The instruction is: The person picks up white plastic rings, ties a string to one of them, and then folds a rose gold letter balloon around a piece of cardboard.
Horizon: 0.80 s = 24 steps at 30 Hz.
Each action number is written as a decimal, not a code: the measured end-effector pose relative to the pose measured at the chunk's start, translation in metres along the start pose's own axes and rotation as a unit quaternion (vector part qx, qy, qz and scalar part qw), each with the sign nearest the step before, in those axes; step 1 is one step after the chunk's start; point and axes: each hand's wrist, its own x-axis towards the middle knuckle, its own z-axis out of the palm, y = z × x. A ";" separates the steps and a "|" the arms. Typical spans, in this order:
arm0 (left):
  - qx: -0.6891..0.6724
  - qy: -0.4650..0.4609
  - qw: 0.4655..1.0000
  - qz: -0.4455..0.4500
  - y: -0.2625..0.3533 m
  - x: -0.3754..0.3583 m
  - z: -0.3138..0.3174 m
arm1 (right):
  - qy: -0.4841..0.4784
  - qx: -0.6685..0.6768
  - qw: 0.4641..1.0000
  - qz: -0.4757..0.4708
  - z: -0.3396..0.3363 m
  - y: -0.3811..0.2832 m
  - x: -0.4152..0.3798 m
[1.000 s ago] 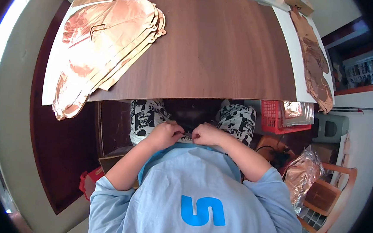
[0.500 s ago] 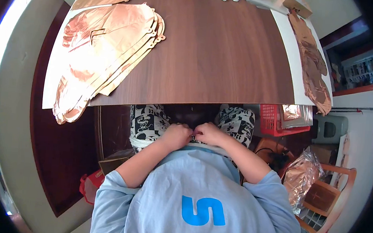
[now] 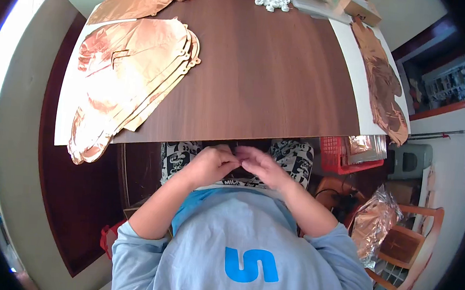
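Note:
My left hand point(image 3: 213, 164) and my right hand point(image 3: 263, 166) meet at the fingertips above my lap, just in front of the table's near edge. The right hand's fingers are stretched out and a little apart. On the left, the thumb points toward the right hand and the fingers bend loosely; some fingertips are hidden. No object shows between them. Beneath are my black-and-white patterned trousers point(image 3: 296, 160). Nearest on the table point(image 3: 264, 82) lies a stack of flat, shiny copper-coloured foil balloons point(image 3: 135, 73), overhanging the front left corner.
More copper foil sheets lie at the back left point(image 3: 140, 4) and along the right edge point(image 3: 380, 80). White ties point(image 3: 273, 1) sit at the back, beside a clear plastic bag point(image 3: 318, 3) and a small box point(image 3: 360, 8). A red basket point(image 3: 331, 154) and a wooden chair point(image 3: 414, 249) stand right.
My hands have risen slightly from my lap toward the table edge, and the right fingers have straightened out. The view has tilted a little, showing more of the table's back.

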 end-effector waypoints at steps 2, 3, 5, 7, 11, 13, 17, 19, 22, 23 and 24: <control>-0.006 -0.008 1.000 0.010 0.033 0.006 -0.023 | -0.062 0.215 0.974 -0.038 0.023 -0.006 -0.004; 0.003 -0.002 1.000 0.016 0.046 0.006 -0.031 | -0.137 0.347 0.927 -0.034 0.031 -0.008 -0.004; 0.024 0.009 0.999 0.031 0.064 0.006 -0.046 | -0.159 0.373 0.912 -0.063 0.040 -0.022 -0.005; 0.021 0.048 0.997 0.053 0.077 0.000 -0.060 | -0.240 0.387 0.888 -0.060 0.030 -0.038 -0.001; -0.060 0.017 0.998 -0.016 0.078 -0.020 -0.063 | -0.036 -0.173 0.978 -0.109 0.025 -0.106 -0.036; -0.218 -0.073 0.972 -0.045 0.076 -0.026 -0.055 | -0.007 -0.215 0.958 -0.188 0.027 -0.119 -0.034; -0.571 0.114 0.811 0.057 0.096 -0.026 -0.044 | 0.021 -0.283 0.898 -0.335 0.041 -0.090 -0.030; -0.554 0.303 0.775 0.018 0.105 -0.014 -0.042 | -0.025 -0.388 0.816 -0.428 0.053 -0.102 -0.039; 0.198 0.315 0.904 0.208 0.085 -0.007 -0.051 | 0.041 -0.407 0.735 -0.542 0.052 -0.161 -0.057; 0.116 0.263 0.922 0.259 0.080 -0.006 -0.039 | 0.068 -0.435 0.707 -0.554 0.040 -0.181 -0.058; 0.043 0.187 0.942 0.274 0.087 -0.008 -0.030 | 0.088 -0.436 0.731 -0.518 0.028 -0.186 -0.054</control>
